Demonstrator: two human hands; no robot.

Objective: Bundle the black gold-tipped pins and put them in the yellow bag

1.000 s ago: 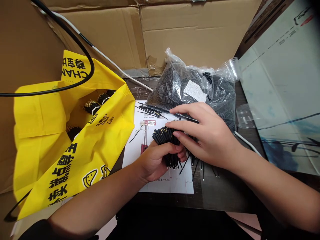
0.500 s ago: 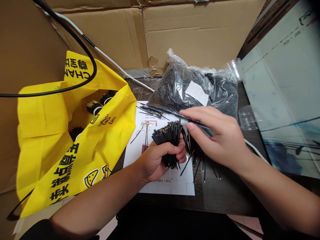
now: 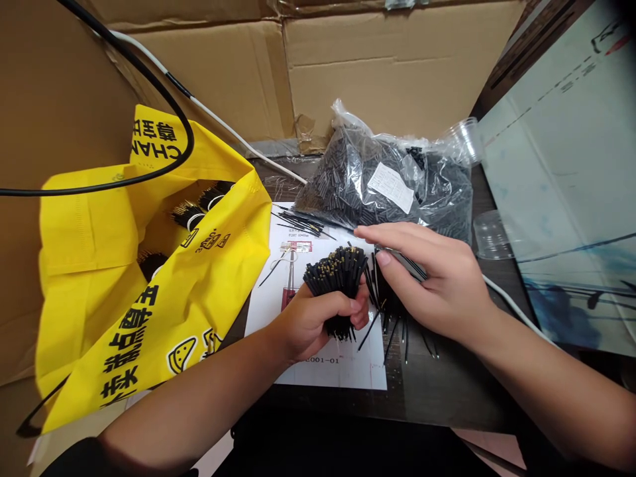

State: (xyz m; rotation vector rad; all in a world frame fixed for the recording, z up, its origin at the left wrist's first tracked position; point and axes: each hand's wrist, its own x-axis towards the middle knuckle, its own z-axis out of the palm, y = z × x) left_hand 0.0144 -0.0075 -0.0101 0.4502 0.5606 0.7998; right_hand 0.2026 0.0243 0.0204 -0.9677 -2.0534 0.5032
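A thick bundle of short black wires (image 3: 338, 268) with gold-coloured tips stands upright in my left hand (image 3: 318, 321), whose fingers wrap round it. Just right of the bundle, my right hand (image 3: 437, 275) is held with its thumb and fingers apart and nothing visible between them. Loose black wires (image 3: 397, 324) lie below and beside my right hand, partly hidden by it. More loose wires (image 3: 303, 222) rest on a printed white sheet (image 3: 268, 311) under my left hand.
A clear bag (image 3: 342, 172) packed with black pieces sits behind my hands. On the left, a yellow bag (image 3: 213, 265) holds tied wire bundles (image 3: 187, 215). Clear plastic cups (image 3: 491, 235) lie at the right. Cardboard (image 3: 387, 73) stands behind; a black cable (image 3: 169, 99) hangs upper left.
The bundle's tips are tilted more toward the camera. My right hand has moved slightly down, its thumb a little farther from its fingers.
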